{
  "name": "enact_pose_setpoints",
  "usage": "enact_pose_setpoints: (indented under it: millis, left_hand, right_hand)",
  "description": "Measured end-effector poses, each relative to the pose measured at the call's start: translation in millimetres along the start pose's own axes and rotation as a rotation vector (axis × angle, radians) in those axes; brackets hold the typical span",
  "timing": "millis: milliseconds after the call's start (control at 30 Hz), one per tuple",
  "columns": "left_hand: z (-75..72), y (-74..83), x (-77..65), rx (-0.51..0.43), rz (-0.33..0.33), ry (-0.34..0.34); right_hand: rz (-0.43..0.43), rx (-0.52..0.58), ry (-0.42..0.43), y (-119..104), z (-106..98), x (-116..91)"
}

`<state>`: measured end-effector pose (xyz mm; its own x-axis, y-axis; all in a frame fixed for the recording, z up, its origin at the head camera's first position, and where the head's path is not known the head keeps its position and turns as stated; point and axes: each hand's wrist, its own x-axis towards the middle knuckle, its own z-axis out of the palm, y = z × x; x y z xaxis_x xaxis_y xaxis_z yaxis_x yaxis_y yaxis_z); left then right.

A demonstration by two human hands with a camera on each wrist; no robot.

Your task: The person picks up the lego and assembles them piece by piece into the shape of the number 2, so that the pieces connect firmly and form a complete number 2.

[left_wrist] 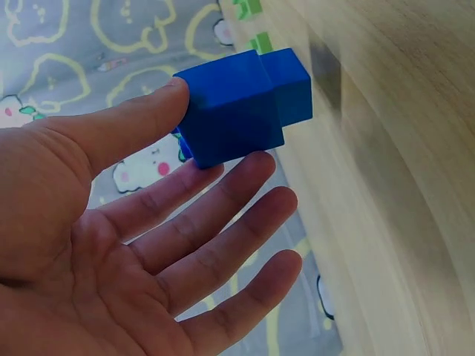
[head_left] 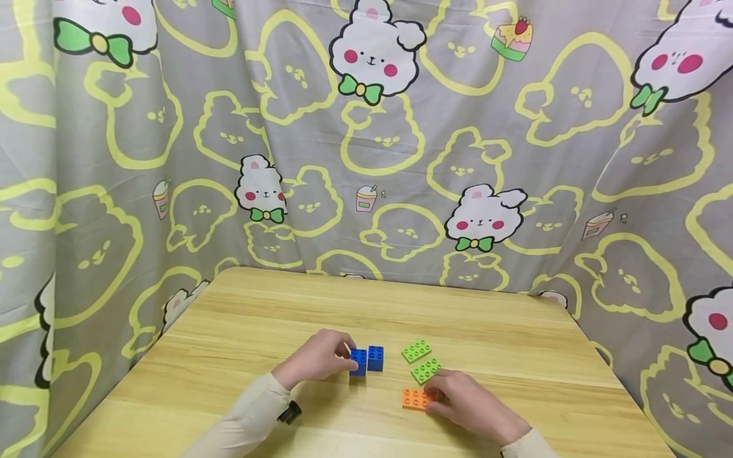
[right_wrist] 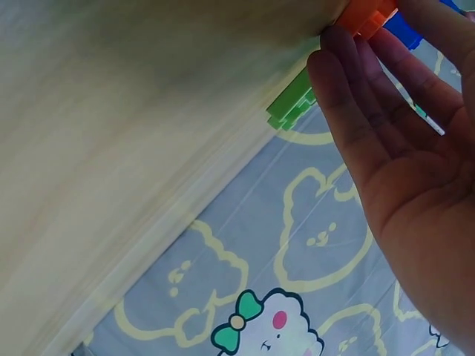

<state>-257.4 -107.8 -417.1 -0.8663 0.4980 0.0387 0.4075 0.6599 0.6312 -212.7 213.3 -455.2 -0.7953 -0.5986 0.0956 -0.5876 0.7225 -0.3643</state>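
Note:
My left hand (head_left: 316, 357) pinches a blue toy brick (head_left: 357, 362) between thumb and fingertips. Right beside that brick, on its right, stands a second blue brick (head_left: 375, 359). In the left wrist view the held blue brick (left_wrist: 231, 113) overlaps the other one, and the lower fingers are spread. On the right, my right hand (head_left: 471, 404) grips the right end of a flat orange brick (head_left: 413, 399) lying on the table. Its fingers partly cover the orange brick (right_wrist: 362, 18) in the right wrist view. Just beyond lies a light green brick (head_left: 425, 371), near the fingers.
Another light green brick (head_left: 417, 351) lies farther back on the wooden table (head_left: 275, 312). A patterned grey curtain (head_left: 401, 159) hangs behind the table and along both sides. A black strap piece (head_left: 290, 412) sits at the left wrist.

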Motion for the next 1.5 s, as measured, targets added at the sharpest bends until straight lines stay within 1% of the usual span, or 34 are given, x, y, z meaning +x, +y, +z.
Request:
enact_pose_setpoints:
  millis: [200, 300, 433, 567, 767, 967, 1233, 1500]
  left_hand:
    - [0.2, 5.1, -3.0, 0.029, 0.005, -0.009]
    - [0.5, 9.7, -5.6, 0.027, 0.008, -0.014]
    - [1.7, 16.7, -8.3, 0.027, 0.043, -0.019]
    - [4.7, 22.5, -9.7, 0.036, 0.068, -0.03]
    - [11.1, 28.3, -10.9, 0.039, 0.07, -0.047]
    - [16.2, 31.8, -10.8, 0.037, 0.072, -0.038]
    - [24.4, 32.6, -9.4, 0.037, 0.072, -0.03]
    - [31.3, 34.2, -9.2, 0.042, 0.072, -0.04]
  right_hand:
    - [-0.013, -0.007, -0.01, -2.2, 2.3, 1.2]
    - [-0.012, -0.016, -0.015, -3.2, 3.2, 1.8]
    - [-0.007, -0.032, -0.017, -5.2, 4.1, 2.6]
    - [-0.015, -0.054, -0.016, -6.9, 5.3, 2.5]
    - [-0.024, -0.053, -0.027, -10.8, 6.0, 3.4]
    - [-0.026, -0.04, -0.035, -13.4, 6.6, 4.8]
    - [-0.03, -0.032, -0.042, -14.9, 7.4, 5.4]
    - [-0.053, -0.045, -0.026, -18.4, 8.8, 5.7]
